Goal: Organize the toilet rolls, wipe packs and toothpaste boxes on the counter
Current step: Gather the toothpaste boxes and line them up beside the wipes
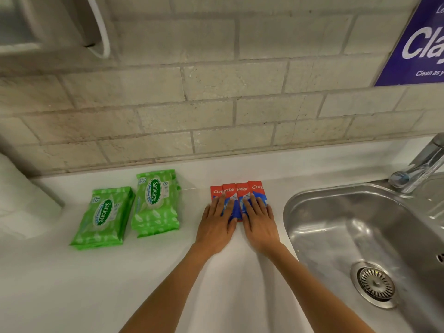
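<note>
Pressing toothpaste boxes [237, 191] flat, both hands [217, 227] beside sink [295, 212].

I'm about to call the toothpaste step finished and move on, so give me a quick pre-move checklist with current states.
1. Red and blue toothpaste boxes side by side in one row: ok.
2. Their far ends level: not ok, slightly staggered.
3. Left hand and right hand flat on boxes, gripping nothing: ok.
4. Two stacks of green wipe packs neat: ok, left stack angled.
5. Boxes clear of steel sink: ok.
6. Toilet rolls arranged: cannot tell.
</note>
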The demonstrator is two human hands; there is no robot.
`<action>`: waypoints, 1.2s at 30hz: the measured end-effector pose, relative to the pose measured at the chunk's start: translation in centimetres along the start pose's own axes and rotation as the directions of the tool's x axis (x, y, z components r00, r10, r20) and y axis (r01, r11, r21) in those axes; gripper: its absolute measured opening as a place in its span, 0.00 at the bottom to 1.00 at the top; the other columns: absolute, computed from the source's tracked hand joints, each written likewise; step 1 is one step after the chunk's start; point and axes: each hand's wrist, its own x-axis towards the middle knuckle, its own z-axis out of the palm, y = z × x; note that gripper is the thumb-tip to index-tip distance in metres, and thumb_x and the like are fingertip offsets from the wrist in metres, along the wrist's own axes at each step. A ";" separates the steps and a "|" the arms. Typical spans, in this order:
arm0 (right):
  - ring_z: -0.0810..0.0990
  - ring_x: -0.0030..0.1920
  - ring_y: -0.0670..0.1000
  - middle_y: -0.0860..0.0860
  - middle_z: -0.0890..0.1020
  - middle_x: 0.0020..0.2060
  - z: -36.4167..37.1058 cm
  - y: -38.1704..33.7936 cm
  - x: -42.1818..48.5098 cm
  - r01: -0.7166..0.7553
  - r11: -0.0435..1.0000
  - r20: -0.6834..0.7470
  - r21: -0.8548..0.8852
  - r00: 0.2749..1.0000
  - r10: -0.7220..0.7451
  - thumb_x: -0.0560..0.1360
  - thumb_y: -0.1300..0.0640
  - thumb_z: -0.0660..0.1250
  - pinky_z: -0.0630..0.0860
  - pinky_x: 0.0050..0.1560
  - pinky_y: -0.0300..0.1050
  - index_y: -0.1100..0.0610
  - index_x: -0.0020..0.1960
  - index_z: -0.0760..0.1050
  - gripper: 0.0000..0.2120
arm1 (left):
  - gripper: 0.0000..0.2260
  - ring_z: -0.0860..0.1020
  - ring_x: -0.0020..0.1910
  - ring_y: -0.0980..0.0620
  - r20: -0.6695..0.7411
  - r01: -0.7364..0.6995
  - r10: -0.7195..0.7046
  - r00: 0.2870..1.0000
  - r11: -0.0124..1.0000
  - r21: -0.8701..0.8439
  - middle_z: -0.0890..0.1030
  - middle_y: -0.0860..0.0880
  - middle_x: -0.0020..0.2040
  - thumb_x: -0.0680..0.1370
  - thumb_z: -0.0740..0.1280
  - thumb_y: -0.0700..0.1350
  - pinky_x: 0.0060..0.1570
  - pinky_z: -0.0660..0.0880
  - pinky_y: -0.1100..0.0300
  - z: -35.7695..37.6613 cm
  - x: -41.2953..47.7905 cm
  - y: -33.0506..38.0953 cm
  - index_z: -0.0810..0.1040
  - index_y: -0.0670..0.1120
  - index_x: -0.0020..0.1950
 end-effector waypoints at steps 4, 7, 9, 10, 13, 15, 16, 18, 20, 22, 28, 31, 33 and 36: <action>0.42 0.77 0.51 0.49 0.48 0.78 0.2 0.0 0.0 0.005 1.000 0.012 -0.024 1.000 -0.004 0.82 0.50 0.45 0.37 0.75 0.47 0.51 0.77 0.47 0.24 | 0.27 0.44 0.78 0.49 0.012 -0.012 0.011 1.000 1.000 0.007 0.46 0.49 0.79 0.81 0.46 0.58 0.75 0.43 0.55 0.5 0.4 -0.1 0.43 0.51 0.77; 0.42 0.77 0.51 0.49 0.49 0.78 0.2 0.0 0.0 0.012 0.999 0.020 -0.046 1.000 -0.011 0.82 0.49 0.45 0.38 0.75 0.48 0.51 0.77 0.48 0.24 | 0.26 0.45 0.78 0.50 0.005 -0.012 0.012 1.000 1.000 -0.001 0.48 0.49 0.79 0.81 0.46 0.57 0.75 0.43 0.55 0.6 0.3 -0.2 0.45 0.52 0.77; 0.43 0.78 0.51 0.49 0.50 0.77 0.1 0.0 -0.1 0.015 0.999 0.019 -0.049 1.000 -0.014 0.82 0.49 0.45 0.39 0.76 0.49 0.50 0.77 0.48 0.24 | 0.26 0.45 0.78 0.50 -0.004 -0.009 0.009 1.000 1.000 -0.004 0.49 0.50 0.79 0.81 0.46 0.57 0.75 0.43 0.55 0.6 0.1 -0.4 0.45 0.52 0.77; 0.43 0.78 0.51 0.49 0.50 0.77 0.1 0.0 -0.2 0.017 0.999 0.018 -0.050 1.000 -0.017 0.82 0.49 0.46 0.40 0.76 0.49 0.50 0.77 0.49 0.24 | 0.25 0.46 0.78 0.50 -0.008 -0.006 0.006 1.000 1.000 -0.005 0.49 0.50 0.79 0.81 0.46 0.56 0.75 0.44 0.55 0.6 0.0 -0.5 0.46 0.52 0.77; 0.44 0.78 0.51 0.48 0.51 0.77 0.0 -0.1 -0.3 0.023 0.999 0.024 -0.044 0.999 -0.022 0.81 0.49 0.47 0.40 0.76 0.49 0.50 0.77 0.49 0.24 | 0.25 0.46 0.78 0.51 -0.019 0.008 -0.008 1.000 1.000 -0.014 0.50 0.50 0.79 0.81 0.47 0.55 0.75 0.45 0.56 0.6 -0.2 -0.9 0.48 0.52 0.77; 0.44 0.78 0.51 0.48 0.50 0.77 0.0 -0.1 -0.3 0.021 0.999 0.031 -0.035 0.999 -0.020 0.81 0.49 0.47 0.41 0.76 0.49 0.50 0.77 0.49 0.24 | 0.25 0.47 0.78 0.51 -0.029 0.008 -0.008 1.000 1.000 -0.020 0.50 0.50 0.79 0.81 0.47 0.55 0.75 0.45 0.56 0.5 -0.3 -1.1 0.48 0.51 0.77; 0.44 0.78 0.51 0.48 0.50 0.77 0.0 -0.1 -0.3 0.019 0.999 0.033 -0.032 0.999 -0.018 0.81 0.49 0.47 0.41 0.76 0.49 0.50 0.77 0.49 0.24 | 0.25 0.47 0.78 0.51 -0.034 0.003 -0.004 0.999 1.000 -0.023 0.51 0.50 0.79 0.82 0.48 0.55 0.75 0.45 0.57 0.4 -0.3 -1.2 0.49 0.51 0.77; 0.44 0.77 0.51 0.48 0.50 0.77 0.0 -0.1 -0.2 0.019 0.999 0.033 -0.032 0.999 -0.018 0.81 0.49 0.48 0.41 0.76 0.49 0.50 0.77 0.49 0.25 | 0.24 0.48 0.78 0.51 -0.035 -0.005 0.004 0.999 1.000 -0.022 0.51 0.51 0.79 0.82 0.48 0.54 0.75 0.45 0.57 0.3 -0.3 -1.4 0.50 0.51 0.77; 0.44 0.78 0.50 0.48 0.50 0.77 0.1 -0.1 -0.1 0.020 1.000 0.022 -0.017 1.000 -0.020 0.81 0.49 0.48 0.41 0.76 0.48 0.50 0.77 0.49 0.25 | 0.24 0.47 0.78 0.51 -0.029 -0.004 0.004 1.000 1.000 -0.017 0.51 0.51 0.79 0.82 0.48 0.54 0.75 0.45 0.56 0.1 -0.3 -1.4 0.50 0.51 0.77; 0.45 0.78 0.49 0.49 0.50 0.77 0.1 -0.1 -0.1 0.012 0.999 -0.015 0.038 1.000 -0.012 0.81 0.50 0.49 0.41 0.76 0.48 0.51 0.77 0.50 0.25 | 0.24 0.46 0.78 0.51 -0.041 -0.003 0.003 0.999 1.000 -0.002 0.50 0.51 0.79 0.81 0.48 0.53 0.75 0.43 0.54 -0.1 -0.3 -1.3 0.50 0.50 0.77; 0.47 0.77 0.49 0.51 0.53 0.77 -0.1 0.1 -0.1 -0.063 0.989 -0.098 0.133 0.992 0.077 0.81 0.55 0.49 0.41 0.76 0.47 0.55 0.76 0.52 0.24 | 0.25 0.45 0.78 0.53 -0.056 -0.113 0.114 0.992 0.993 0.012 0.51 0.53 0.79 0.81 0.49 0.55 0.75 0.40 0.56 -0.5 0.2 0.5 0.50 0.52 0.77; 0.47 0.78 0.50 0.51 0.53 0.77 0.1 0.3 -0.3 -0.069 0.992 -0.066 0.105 0.995 0.076 0.80 0.54 0.50 0.39 0.76 0.47 0.55 0.77 0.51 0.26 | 0.25 0.45 0.78 0.52 -0.015 -0.113 0.114 0.993 0.993 0.034 0.51 0.53 0.79 0.81 0.48 0.56 0.75 0.39 0.54 -0.3 0.6 1.4 0.50 0.51 0.77; 0.46 0.78 0.50 0.52 0.52 0.77 0.1 0.4 -0.2 -0.074 0.993 -0.046 0.091 0.996 0.079 0.80 0.54 0.50 0.38 0.75 0.47 0.56 0.77 0.50 0.26 | 0.25 0.45 0.78 0.51 0.012 -0.100 0.100 0.995 0.994 0.052 0.52 0.53 0.79 0.81 0.47 0.56 0.75 0.39 0.53 -0.2 0.8 1.6 0.50 0.51 0.77; 0.46 0.78 0.49 0.51 0.53 0.77 0.2 0.4 -0.2 -0.079 0.991 -0.053 0.106 0.995 0.085 0.80 0.54 0.49 0.38 0.75 0.46 0.55 0.77 0.50 0.25 | 0.25 0.46 0.78 0.51 0.020 -0.086 0.085 0.996 0.995 0.051 0.53 0.53 0.78 0.81 0.47 0.56 0.75 0.40 0.51 0.0 0.9 1.5 0.50 0.52 0.77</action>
